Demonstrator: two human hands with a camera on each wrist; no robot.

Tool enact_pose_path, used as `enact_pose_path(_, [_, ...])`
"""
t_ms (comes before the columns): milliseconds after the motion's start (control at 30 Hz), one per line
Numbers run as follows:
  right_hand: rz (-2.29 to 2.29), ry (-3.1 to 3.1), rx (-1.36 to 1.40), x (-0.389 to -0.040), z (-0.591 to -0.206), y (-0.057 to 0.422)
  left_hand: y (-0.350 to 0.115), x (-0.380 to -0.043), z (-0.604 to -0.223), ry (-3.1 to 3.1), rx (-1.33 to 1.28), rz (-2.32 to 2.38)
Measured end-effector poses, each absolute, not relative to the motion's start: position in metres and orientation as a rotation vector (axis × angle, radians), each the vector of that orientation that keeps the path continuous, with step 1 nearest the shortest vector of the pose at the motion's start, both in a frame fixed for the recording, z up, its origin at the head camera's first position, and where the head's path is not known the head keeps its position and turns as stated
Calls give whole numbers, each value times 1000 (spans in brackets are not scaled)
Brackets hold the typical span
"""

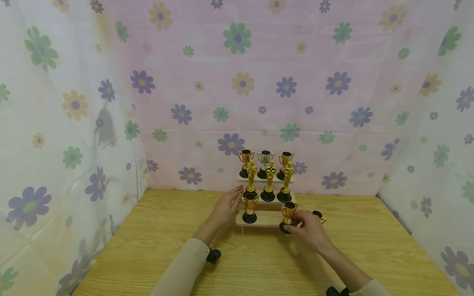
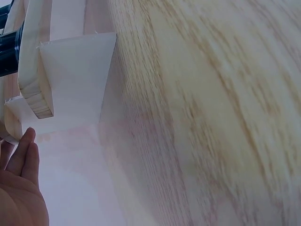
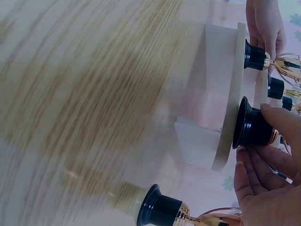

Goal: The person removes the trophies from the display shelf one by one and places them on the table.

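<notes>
My right hand (image 1: 312, 232) pinches the black base of a gold trophy cup (image 1: 289, 209) between thumb and fingers. The cup is upright at the right end of the lowest step of a wooden tiered stand (image 1: 263, 220). My left hand (image 1: 224, 206) has its fingers extended at the stand's left side; in the left wrist view the fingertips meet the end of a higher step. Another gold cup (image 1: 250, 203) stands on the lowest step's left end. Gold figurine trophies (image 1: 270, 179) line the middle step. The top step bears a silver cup (image 1: 265, 158) between two gold cups.
To the right of the stand, one more gold cup (image 3: 164, 210) stands on the wood-grain table (image 1: 166, 234), partly hidden by my right hand in the head view. Flower-patterned cloth (image 1: 237, 90) hangs behind and at both sides.
</notes>
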State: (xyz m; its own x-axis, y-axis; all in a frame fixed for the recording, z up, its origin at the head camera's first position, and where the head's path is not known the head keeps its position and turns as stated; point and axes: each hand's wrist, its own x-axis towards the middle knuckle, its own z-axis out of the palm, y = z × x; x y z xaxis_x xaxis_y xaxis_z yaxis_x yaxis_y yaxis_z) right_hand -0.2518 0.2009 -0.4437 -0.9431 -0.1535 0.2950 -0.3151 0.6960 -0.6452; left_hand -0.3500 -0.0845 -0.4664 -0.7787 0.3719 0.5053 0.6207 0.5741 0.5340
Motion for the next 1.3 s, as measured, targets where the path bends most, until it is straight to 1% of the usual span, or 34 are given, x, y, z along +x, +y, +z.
enact_pose_path(367, [1005, -2693, 367, -247, -445, 213, -82, -350, -467, -2453, -835, -1029])
enact_pose_path(900, [1121, -2732, 281, -233, -442, 231, -83, -348, -465, -2463, -821, -1037])
enact_pose_path(1300, [1028, -2751, 263, -225, -452, 245, -85, -348, -465, -2494, -811, -1049])
